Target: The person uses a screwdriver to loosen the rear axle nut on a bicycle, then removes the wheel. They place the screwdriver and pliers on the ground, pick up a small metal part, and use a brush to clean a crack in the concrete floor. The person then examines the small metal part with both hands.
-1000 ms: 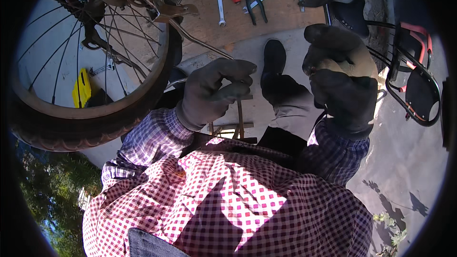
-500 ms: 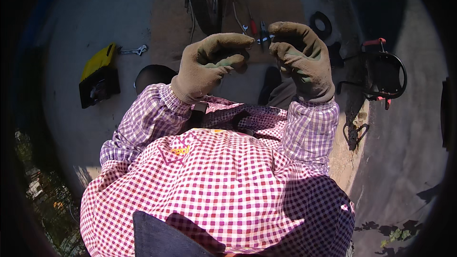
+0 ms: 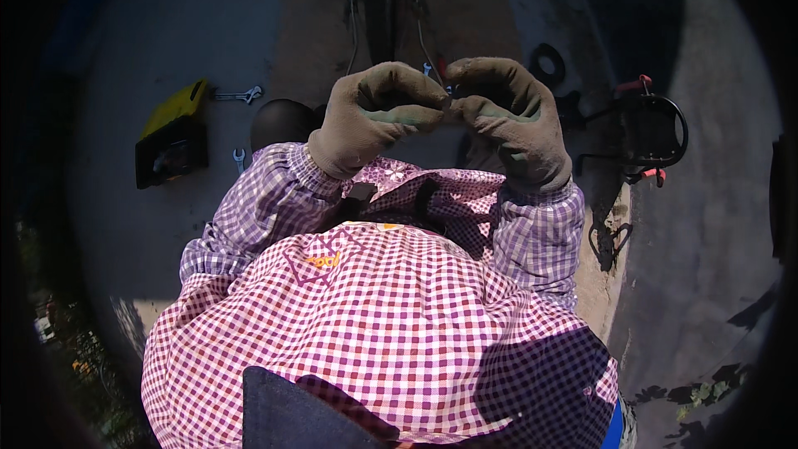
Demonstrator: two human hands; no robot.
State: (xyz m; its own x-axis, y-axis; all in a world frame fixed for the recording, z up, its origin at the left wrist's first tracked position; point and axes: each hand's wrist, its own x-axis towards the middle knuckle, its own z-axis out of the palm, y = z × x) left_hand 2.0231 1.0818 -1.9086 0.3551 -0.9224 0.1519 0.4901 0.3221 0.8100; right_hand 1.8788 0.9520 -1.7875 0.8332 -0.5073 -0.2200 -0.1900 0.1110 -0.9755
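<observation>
My left hand (image 3: 356,125), in a tan work glove, is raised in front of my chest with thumb and fingertips pinched together. Facing it, my right hand (image 3: 522,129), gloved the same way, is pinched too. Their fingertips nearly meet, and a tiny dark bit shows between them, too small to name. Beyond the hands stands a wheel with a dark tyre (image 3: 381,12), partly in shade. Behind the right fingertips, a red handle (image 3: 441,66) and a shiny wrench end (image 3: 427,70) peek out on the ground.
On the left lie a yellow and black toolbox (image 3: 170,131), an adjustable wrench (image 3: 239,95) and a small open-ended spanner (image 3: 239,160). To the right are a black ring (image 3: 547,65), a black curved frame with red ends (image 3: 683,137) and a dark shape (image 3: 609,241) on the pavement.
My hands have come closer together, so the gap between their fingertips has almost closed. The view has shifted a little, and the small spanner at left now shows.
</observation>
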